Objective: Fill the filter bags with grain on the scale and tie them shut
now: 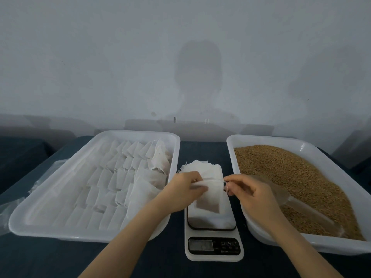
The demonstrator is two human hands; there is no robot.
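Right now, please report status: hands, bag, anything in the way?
Left hand grips filter bag top, on scale. Right hand pinches its drawstring. Grain inside; not yet tied. Scoop rests in grain tray, nothing blocking.

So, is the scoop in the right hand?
No, the scoop lies in the grain tray; the right hand pinches a string on the bag.

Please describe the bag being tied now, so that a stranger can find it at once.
Find the white scale on the dark table. Above its plate the left hand grips a filter bag and the right hand pinches its string. Unlike the flat empty bags behind, its bottom is dark with grain.
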